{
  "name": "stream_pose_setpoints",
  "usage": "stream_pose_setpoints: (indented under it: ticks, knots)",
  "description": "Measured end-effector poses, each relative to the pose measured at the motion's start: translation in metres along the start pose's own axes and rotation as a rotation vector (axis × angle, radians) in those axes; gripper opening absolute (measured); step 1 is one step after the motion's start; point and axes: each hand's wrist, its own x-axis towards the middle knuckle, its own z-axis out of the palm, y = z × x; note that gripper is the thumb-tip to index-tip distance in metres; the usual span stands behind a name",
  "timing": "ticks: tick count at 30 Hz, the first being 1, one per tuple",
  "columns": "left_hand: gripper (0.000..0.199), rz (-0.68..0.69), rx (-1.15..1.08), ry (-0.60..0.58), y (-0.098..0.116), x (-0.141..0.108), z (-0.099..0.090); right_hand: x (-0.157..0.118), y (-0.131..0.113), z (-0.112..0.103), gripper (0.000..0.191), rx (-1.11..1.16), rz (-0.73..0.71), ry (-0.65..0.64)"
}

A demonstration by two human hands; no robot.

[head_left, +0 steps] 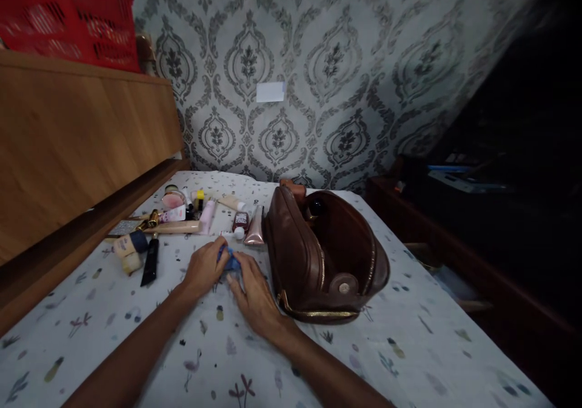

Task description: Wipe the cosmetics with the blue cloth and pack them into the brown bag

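Observation:
A small blue thing [233, 262], perhaps a crumpled wrapper or cloth, lies between my hands on the patterned sheet; its kind is not clear. The fingers of my left hand [204, 267] are closed on its left side. My right hand [255, 291] rests against it from the right, fingers stretched out and thumb apart. Just right of my right hand stands a brown leather toiletry bag [295, 268], unzipped, with a dark round item [315, 205] inside. Beyond my hands lie a pinkish metallic tube [256, 229], a small dark red bottle [240, 220] and a white-capped item [238, 233].
Several cosmetics sit at the left back, among them a lilac tube [207, 216], a navy-capped jar [130, 244] and a black tube [151, 262]. A wooden panel [86, 135] bounds the left, with a red basket [68, 23] above. Patterned wallpaper [277, 135] closes the back.

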Motion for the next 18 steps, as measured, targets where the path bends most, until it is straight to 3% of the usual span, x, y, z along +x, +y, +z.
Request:
stream_pose_setpoints:
  ticks: [6,18]
  knots:
    - [0.035,0.012,-0.012,-0.051,-0.0005,-0.0002,0.0009,0.0009,-0.0028,-0.0031,0.038,0.044,0.018,-0.006]
    - [0.036,0.124,-0.071,0.023,-0.0069,0.0034,0.0043,0.003,-0.0039,-0.0054,0.026,0.046,0.101,0.092]
